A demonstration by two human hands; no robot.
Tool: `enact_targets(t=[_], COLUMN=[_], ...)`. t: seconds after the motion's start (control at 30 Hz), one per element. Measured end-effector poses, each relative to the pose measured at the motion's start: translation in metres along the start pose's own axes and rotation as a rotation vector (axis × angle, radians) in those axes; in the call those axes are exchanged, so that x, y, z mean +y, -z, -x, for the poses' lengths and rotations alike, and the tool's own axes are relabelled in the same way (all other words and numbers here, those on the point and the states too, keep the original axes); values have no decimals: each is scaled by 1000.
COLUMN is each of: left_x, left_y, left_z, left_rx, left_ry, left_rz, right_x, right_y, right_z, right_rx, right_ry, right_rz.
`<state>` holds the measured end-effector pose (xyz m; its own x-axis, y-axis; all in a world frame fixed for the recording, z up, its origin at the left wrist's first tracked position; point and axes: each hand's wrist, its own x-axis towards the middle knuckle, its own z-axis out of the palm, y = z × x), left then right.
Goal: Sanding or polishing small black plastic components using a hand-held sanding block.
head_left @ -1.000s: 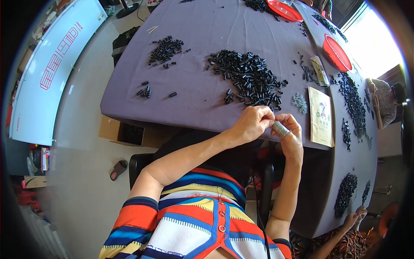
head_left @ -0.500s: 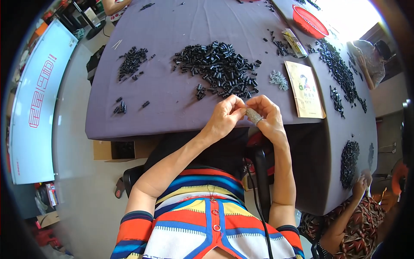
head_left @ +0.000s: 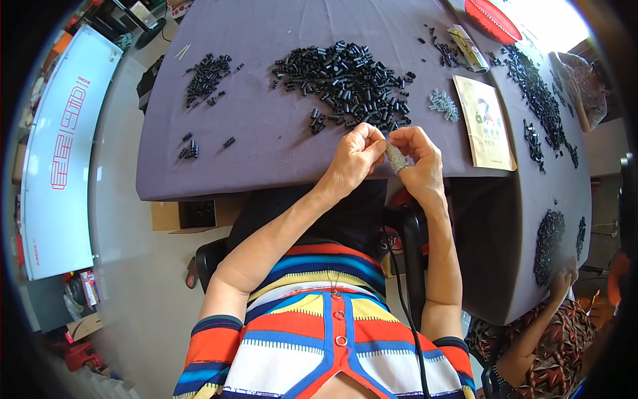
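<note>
At the table's front edge my left hand [head_left: 357, 159] and my right hand [head_left: 421, 166] meet, fingertips nearly touching. Thumb and forefinger of the left hand are pinched together. The right hand's fingers curl inward, and a speckled grey-beige sleeve [head_left: 397, 158] covers what looks like its thumb. Whatever lies between the fingertips is too small or hidden to name. Just beyond the hands spreads a large pile of short black tubular pieces [head_left: 345, 83]. To the right of it lies a small heap of clear-grey little parts [head_left: 443, 105].
A beige printed pouch [head_left: 484, 123] lies to the right, below a yellow packet [head_left: 468, 48]. Smaller black piles [head_left: 207, 76] sit at the left. On the right-hand table are more black parts [head_left: 541, 93] and a red basket [head_left: 493, 20]. A co-worker's hand [head_left: 562, 282] works there.
The whole view has shifted slightly, with the table sitting higher and further right in the picture. Both hands stay together, with only small finger movement.
</note>
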<state>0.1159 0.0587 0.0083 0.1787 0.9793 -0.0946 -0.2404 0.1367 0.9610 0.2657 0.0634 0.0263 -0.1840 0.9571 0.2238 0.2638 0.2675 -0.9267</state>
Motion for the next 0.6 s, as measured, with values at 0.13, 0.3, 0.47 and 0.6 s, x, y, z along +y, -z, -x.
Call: enact_targets(t=[0.13, 0.3, 0.47, 0.6], left_x=[-1, 0, 1, 1], left_y=[0, 4, 4, 2], left_z=[0, -2, -2, 1], left_rx=[7, -4, -34, -18], left_ry=[23, 69, 72, 61], left_rz=[-11, 4, 23, -66], right_x=[0, 3, 6, 5], right_y=[-1, -2, 3, 4], right_z=[1, 2, 2, 2], right_rx=[24, 40, 38, 21], right_ry=[37, 31, 17, 18], right_rz=[47, 1, -17, 21])
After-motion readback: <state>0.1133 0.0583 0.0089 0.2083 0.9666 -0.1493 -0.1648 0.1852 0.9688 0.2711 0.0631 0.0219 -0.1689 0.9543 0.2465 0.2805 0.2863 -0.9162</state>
